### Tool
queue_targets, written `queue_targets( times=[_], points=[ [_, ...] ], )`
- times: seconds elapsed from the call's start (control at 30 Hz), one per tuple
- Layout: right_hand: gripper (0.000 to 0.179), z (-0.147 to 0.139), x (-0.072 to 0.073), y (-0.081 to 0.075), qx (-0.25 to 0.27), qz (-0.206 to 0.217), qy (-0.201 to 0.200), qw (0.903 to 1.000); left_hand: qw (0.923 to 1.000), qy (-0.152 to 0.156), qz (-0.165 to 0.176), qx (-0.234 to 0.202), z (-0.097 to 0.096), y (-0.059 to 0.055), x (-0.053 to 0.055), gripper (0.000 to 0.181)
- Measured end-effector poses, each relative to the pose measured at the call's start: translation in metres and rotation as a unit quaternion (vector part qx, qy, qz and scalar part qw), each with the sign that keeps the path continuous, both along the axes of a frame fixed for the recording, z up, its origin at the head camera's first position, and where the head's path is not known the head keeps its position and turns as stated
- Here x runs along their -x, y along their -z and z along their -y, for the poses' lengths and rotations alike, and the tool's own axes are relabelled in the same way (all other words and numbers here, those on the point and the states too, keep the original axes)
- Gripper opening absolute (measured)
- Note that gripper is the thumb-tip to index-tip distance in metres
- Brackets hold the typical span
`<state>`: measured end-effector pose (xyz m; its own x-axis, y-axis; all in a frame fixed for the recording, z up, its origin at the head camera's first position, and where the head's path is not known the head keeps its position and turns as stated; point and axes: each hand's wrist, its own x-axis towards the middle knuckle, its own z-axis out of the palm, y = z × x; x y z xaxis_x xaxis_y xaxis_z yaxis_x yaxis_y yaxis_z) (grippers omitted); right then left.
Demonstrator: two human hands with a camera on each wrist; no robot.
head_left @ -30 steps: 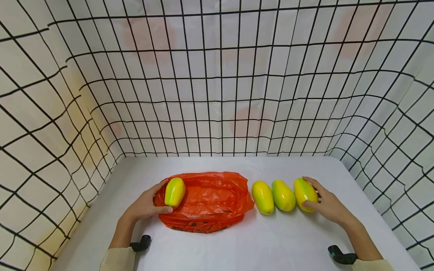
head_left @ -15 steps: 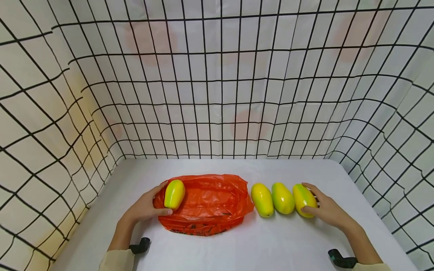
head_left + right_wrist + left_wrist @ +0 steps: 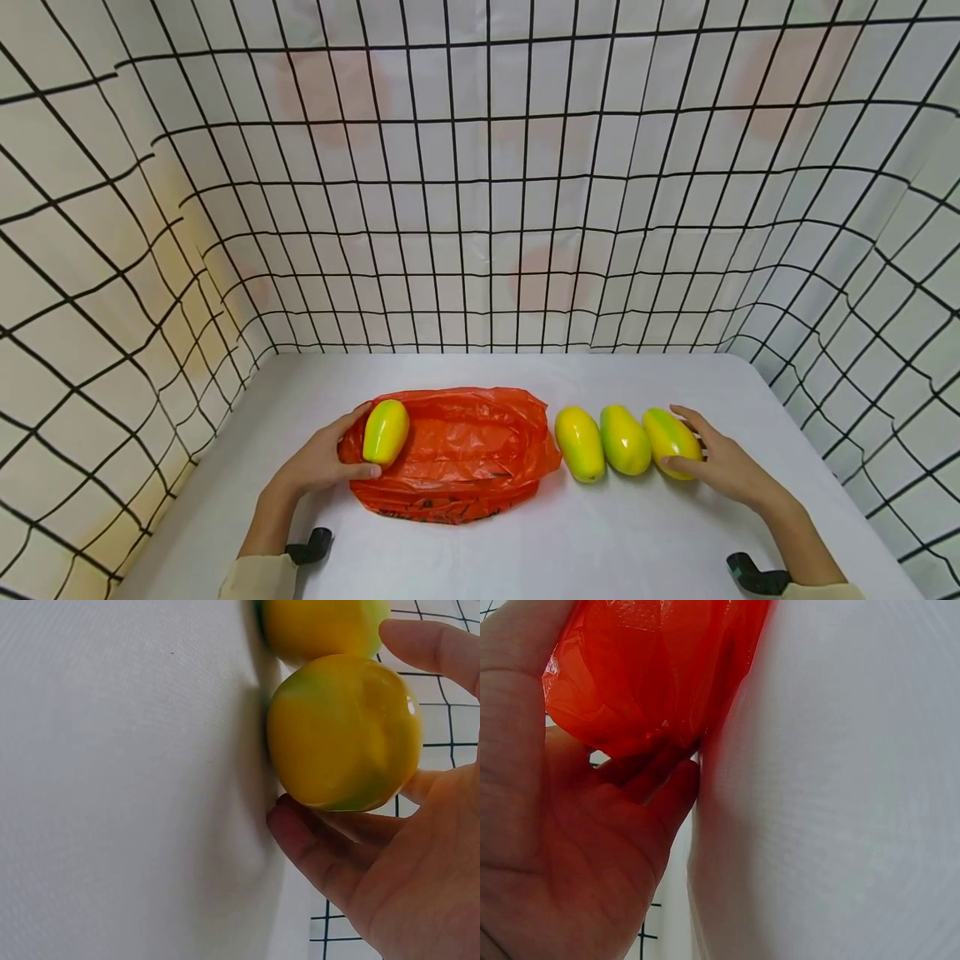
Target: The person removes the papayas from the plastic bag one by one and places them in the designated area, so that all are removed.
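Note:
An open red plastic bag (image 3: pixel 465 442) lies on the white table, with one glossy yellow-green papaya (image 3: pixel 386 432) inside its left end. My left hand (image 3: pixel 322 454) holds that end, thumb on the near side and fingers on the far side. In the left wrist view, the bag (image 3: pixel 660 667) bulges between the thumb and the fingers. Right of the bag, two papayas lie side by side, a left one (image 3: pixel 580 444) and a middle one (image 3: pixel 626 440). My right hand (image 3: pixel 723 462) grips the rightmost papaya (image 3: pixel 667 437), its fingers around the far side and its thumb near. This papaya (image 3: pixel 341 735) touches its neighbour.
A black wire grid (image 3: pixel 487 208) backed by white sheeting stands behind the table and along both sides. The white table (image 3: pixel 585 542) stretches in front of the bag and papayas. Black wrist devices (image 3: pixel 309 546) sit at both wrists.
The rightmost papaya has shifted slightly left against the middle one, with my right hand around it. My left hand and the bag have stayed put. The head view has tilted a little.

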<state>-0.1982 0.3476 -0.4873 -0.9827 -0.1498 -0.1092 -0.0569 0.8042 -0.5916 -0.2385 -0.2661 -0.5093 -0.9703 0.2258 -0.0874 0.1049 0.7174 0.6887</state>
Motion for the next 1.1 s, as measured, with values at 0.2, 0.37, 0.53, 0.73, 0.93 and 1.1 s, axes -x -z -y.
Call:
queue_targets(
  times=[0.2, 0.37, 0.53, 0.73, 0.93, 1.1],
  points=[
    [0.093, -0.001, 0.002, 0.001, 0.004, 0.0, 0.008, 1.0, 1.0, 0.001, 0.0, 0.003, 0.0, 0.0, 0.0, 0.121],
    [0.09, -0.003, 0.002, 0.002, 0.013, -0.012, 0.02, 0.9996, 1.0, 0.002, -0.001, 0.003, 0.0, 0.001, 0.001, 0.121],
    [0.088, -0.003, 0.001, -0.004, 0.028, -0.024, 0.031, 0.9988, 1.0, 0.003, -0.003, 0.003, 0.0, 0.001, 0.001, 0.12],
    [0.085, 0.0, 0.001, -0.011, 0.04, -0.04, 0.037, 0.9977, 0.9999, 0.011, -0.006, -0.009, 0.0, 0.0, 0.0, 0.117],
    [0.081, 0.003, 0.003, -0.012, 0.058, -0.07, 0.025, 0.9955, 0.9999, 0.007, -0.002, -0.009, 0.0, 0.002, 0.001, 0.117],
    [0.078, 0.008, 0.007, -0.015, 0.069, -0.095, 0.019, 0.993, 0.9999, 0.009, -0.007, -0.008, 0.001, 0.003, 0.002, 0.117]
  ],
)
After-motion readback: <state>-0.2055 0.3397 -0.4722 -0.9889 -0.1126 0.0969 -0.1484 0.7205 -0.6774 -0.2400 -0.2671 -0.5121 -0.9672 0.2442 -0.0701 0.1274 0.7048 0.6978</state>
